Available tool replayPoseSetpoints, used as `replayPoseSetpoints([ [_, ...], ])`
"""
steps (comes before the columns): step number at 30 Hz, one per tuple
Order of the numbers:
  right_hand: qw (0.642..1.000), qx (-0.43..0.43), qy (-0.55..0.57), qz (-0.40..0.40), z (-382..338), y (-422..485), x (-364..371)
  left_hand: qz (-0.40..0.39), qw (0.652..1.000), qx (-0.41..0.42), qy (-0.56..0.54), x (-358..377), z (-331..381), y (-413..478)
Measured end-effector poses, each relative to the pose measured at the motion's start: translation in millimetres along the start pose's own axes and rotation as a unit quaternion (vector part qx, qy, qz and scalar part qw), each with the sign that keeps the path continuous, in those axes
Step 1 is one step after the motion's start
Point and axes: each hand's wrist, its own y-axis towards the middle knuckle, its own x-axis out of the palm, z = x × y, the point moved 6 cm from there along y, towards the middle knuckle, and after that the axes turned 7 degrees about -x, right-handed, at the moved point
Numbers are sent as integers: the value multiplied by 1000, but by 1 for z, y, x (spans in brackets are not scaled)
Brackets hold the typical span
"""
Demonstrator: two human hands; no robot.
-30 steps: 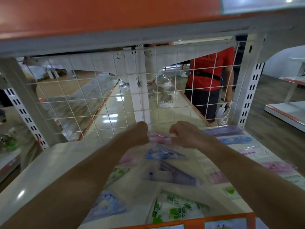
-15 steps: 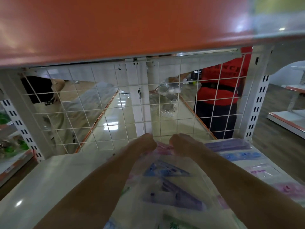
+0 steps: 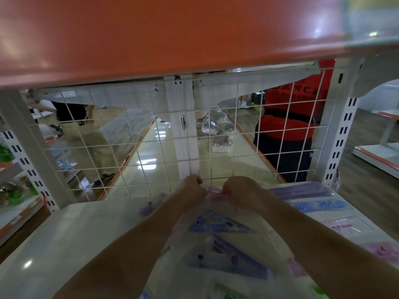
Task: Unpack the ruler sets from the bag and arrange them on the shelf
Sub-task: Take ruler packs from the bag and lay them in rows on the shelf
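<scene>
A clear plastic bag (image 3: 218,255) full of ruler sets lies on the white shelf (image 3: 71,238); blue and purple triangles show through it. My left hand (image 3: 192,188) and my right hand (image 3: 239,190) both pinch the bag's far edge, close together, near the wire grid back. Loose ruler sets lie flat on the shelf to the right: a purple stack (image 3: 302,188), a blue set (image 3: 319,206) and pink sets (image 3: 343,225). My forearms hide part of the bag.
A white wire grid (image 3: 133,143) closes the shelf's back. An orange shelf edge (image 3: 151,35) hangs low overhead. Behind the grid stand a person in a red shirt (image 3: 289,124) and another person (image 3: 86,134). Perforated uprights (image 3: 341,137) flank the bay.
The camera has dropped lower and closer, so the orange shelf above fills more of the view. Both hands have stayed pinched on the bag's far edge, close to the grid.
</scene>
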Motion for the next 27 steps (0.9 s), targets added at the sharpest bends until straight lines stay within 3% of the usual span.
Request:
replayPoseSetpoints([
  [7,999,-27,7,35,0,-9,-3,39,998,-36,-45,-12,1,3],
  [14,995,-13,80,60,5,-16,-6,-16,987,-113,-116,-12,2,-1],
  [19,990,15,122,74,7,-19,-5,-12,978,-111,-176,-8,0,-3],
  [25,980,32,181,80,8,-22,-5,-27,976,-126,-174,-11,3,-2],
  [27,977,23,202,66,7,-23,-8,-24,982,-91,-162,-13,7,-3],
])
